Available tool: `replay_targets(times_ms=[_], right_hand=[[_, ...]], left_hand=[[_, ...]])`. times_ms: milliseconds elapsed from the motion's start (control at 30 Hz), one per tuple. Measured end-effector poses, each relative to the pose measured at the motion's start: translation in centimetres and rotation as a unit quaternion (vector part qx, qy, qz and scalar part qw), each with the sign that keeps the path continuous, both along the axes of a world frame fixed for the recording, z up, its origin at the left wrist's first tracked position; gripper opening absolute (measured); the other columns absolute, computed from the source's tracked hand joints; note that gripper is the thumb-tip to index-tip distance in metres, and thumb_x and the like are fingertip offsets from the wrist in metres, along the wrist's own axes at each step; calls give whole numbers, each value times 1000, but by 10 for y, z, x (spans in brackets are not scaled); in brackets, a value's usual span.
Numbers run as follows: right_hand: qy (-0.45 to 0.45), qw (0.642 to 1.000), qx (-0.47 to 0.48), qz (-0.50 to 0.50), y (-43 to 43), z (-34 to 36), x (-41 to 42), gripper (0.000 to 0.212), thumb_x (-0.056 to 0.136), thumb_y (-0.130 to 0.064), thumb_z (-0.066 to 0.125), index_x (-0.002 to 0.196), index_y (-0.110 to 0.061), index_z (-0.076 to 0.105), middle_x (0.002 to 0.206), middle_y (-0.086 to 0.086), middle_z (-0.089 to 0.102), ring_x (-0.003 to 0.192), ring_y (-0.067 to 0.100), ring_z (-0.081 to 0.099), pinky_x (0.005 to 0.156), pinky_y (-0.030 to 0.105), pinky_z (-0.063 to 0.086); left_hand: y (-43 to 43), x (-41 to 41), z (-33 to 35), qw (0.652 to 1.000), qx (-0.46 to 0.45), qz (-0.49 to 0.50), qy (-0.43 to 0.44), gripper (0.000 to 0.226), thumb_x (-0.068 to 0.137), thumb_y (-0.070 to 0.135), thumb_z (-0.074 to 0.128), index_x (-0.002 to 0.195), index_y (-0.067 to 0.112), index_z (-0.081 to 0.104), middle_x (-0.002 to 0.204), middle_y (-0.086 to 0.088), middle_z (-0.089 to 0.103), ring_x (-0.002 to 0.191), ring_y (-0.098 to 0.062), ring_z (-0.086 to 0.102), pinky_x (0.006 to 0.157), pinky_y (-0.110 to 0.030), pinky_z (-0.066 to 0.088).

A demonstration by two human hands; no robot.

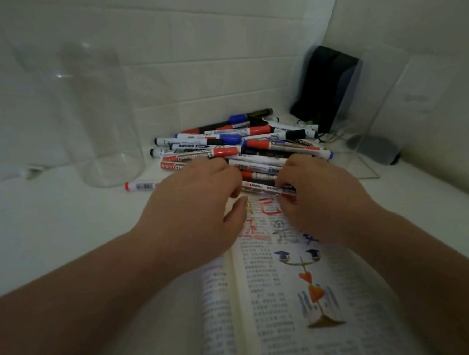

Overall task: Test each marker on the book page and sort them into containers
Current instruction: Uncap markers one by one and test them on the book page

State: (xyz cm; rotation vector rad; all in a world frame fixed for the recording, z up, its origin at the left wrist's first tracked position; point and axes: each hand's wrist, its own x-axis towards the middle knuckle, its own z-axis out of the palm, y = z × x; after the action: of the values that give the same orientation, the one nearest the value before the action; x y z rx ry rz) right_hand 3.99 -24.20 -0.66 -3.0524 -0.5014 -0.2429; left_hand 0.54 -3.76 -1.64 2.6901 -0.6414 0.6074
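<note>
Whiteboard markers [242, 144] lie heaped in a loose pile on the white table [52, 229], just beyond the top edge of the open book [284, 297]. Their caps are red, blue and black, and most barrels are white with printed labels. At the near edge of the pile one white-barrelled marker [258, 186] lies crosswise, touching the top of the book's right-hand page. The right hand [319, 194] is on it: the fingers [283, 181] curl over the barrel and the thumb sits beneath, a narrow pinch round that marker. The left hand [191, 204] reaches in beside it, fingers bent down at the marker's left end and the thumb [239, 206] held slightly apart over the page; whether it grips anything I cannot tell, as the fingertips are hidden. Both bare forearms stretch across the book, whose pages carry dense printed text, a coloured drawing and scrawled red and blue strokes near the top.

A single red-capped marker [143, 186] lies apart to the left of the pile, near the foot of a tall clear jar [103, 116] that stands upright. To the right a clear acrylic box [374, 108] stands in the corner of the tiled wall [193, 56], with a black object [323, 84] upright at its far side and a grey rounded object [374, 149] low down near it.
</note>
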Motion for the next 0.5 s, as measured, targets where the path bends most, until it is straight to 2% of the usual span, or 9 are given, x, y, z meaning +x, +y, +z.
replay_targets(times_ms=[100, 233, 300, 367, 433, 500], right_hand=[[-6, 1000, 8, 13, -4, -3, 2, 14, 89, -43, 58, 98, -32, 62, 104, -9, 49, 100, 12, 45, 86, 32, 48], [12, 998, 51, 35, -11, -4, 3, 17, 79, -45, 67, 88, -34, 57, 101, -13, 48, 98, 9, 43, 87, 26, 44], [21, 991, 120, 47, -14, 2, -3, 20, 73, -48, 65, 85, -35, 56, 96, -17, 52, 91, 3, 48, 79, 22, 45], [29, 976, 212, 49, -15, 13, -14, 16, 72, -46, 66, 82, -35, 60, 82, -17, 59, 80, -1, 55, 63, 16, 46], [17, 952, 300, 61, -16, 26, -28, 11, 73, -40, 71, 80, -33, 65, 73, -12, 66, 69, 4, 62, 58, 23, 53], [9, 923, 375, 88, -15, 44, -42, 11, 74, -36, 73, 81, -29, 67, 75, -10, 71, 62, 12, 66, 56, 29, 55]], left_hand=[[-1, 0, 1, 1000, -14, -12, 6, 21, 86, 42, 50, 97, 26, 59, 97, 7, 56, 92, -15, 52, 82, -35, 48], [1, 2, 0, 999, -32, -2, 5, 33, 84, 43, 55, 110, 23, 59, 110, 5, 56, 103, -18, 52, 92, -42, 48], [2, 2, 1, 1000, -23, 11, 9, 41, 86, 46, 54, 118, 21, 59, 118, 3, 55, 110, -19, 50, 97, -44, 45], [2, 0, 2, 1000, -11, 15, 20, 50, 89, 52, 50, 127, 21, 56, 127, 2, 53, 118, -20, 47, 104, -45, 41], [0, -4, 2, 1000, 3, -2, 26, 52, 95, 56, 42, 133, 21, 52, 132, 3, 51, 123, -18, 45, 108, -40, 37], [-5, -11, 6, 998, -22, -41, 42, 44, 101, 52, 33, 132, 26, 51, 124, 10, 54, 113, -8, 47, 98, -27, 37]])
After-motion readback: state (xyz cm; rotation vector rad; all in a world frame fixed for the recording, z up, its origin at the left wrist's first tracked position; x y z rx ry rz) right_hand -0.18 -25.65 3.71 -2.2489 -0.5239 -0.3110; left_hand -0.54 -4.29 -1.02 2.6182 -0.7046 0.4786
